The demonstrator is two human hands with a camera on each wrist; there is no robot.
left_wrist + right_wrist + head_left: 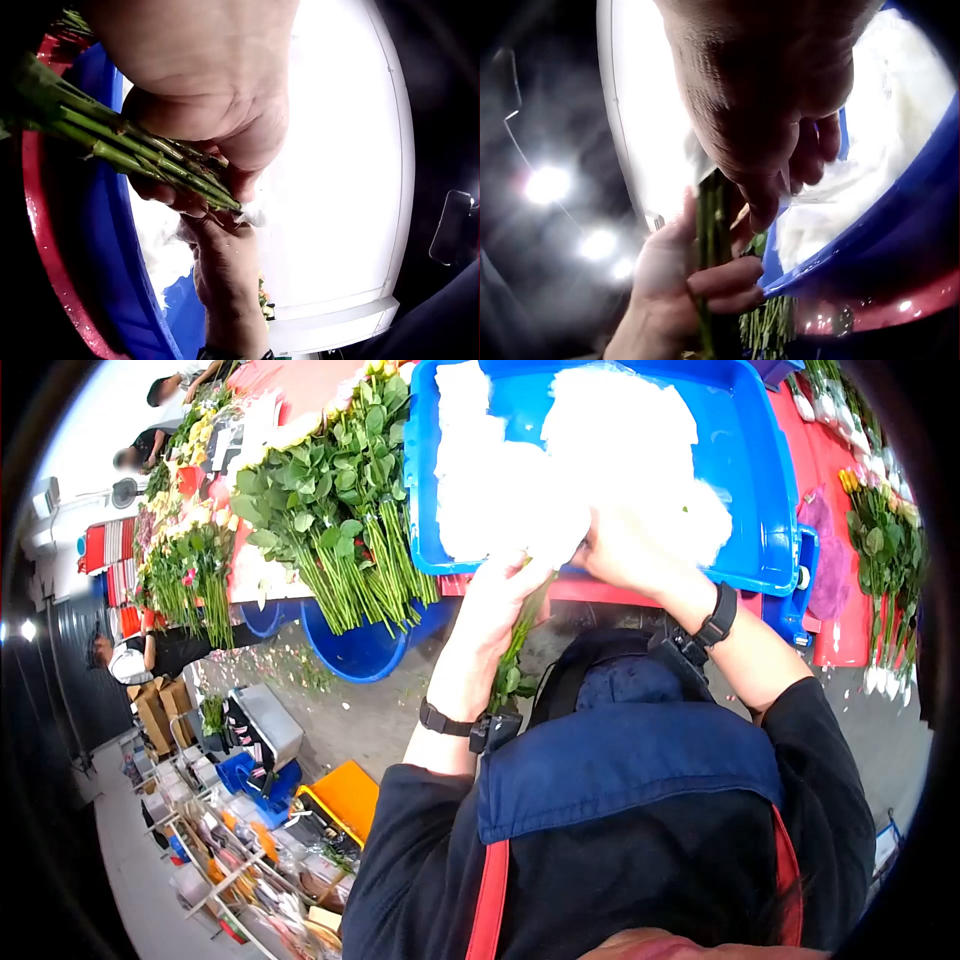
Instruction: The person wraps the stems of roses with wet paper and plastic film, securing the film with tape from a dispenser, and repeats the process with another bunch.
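A bundle of green stems (142,154) lies in the left hand (202,90), whose fingers curl round it close to the cut ends. White, wet-looking material (251,214) shows at those ends. The right hand (757,97) meets the left at the stem ends, its thumb and fingers bent around the white material there; the exact hold is partly hidden. In the head view the left hand (495,595) and right hand (625,550) are together at the near edge of a blue tray (770,510), beside overexposed white material (620,420).
Leafy stems (350,520) lie on the red-covered table (825,450) left of the tray, above a blue bucket (350,650). More wrapped flowers (880,540) are at the far right. An orange crate (345,795) and loaded cart stand lower left. Other people are at the far left.
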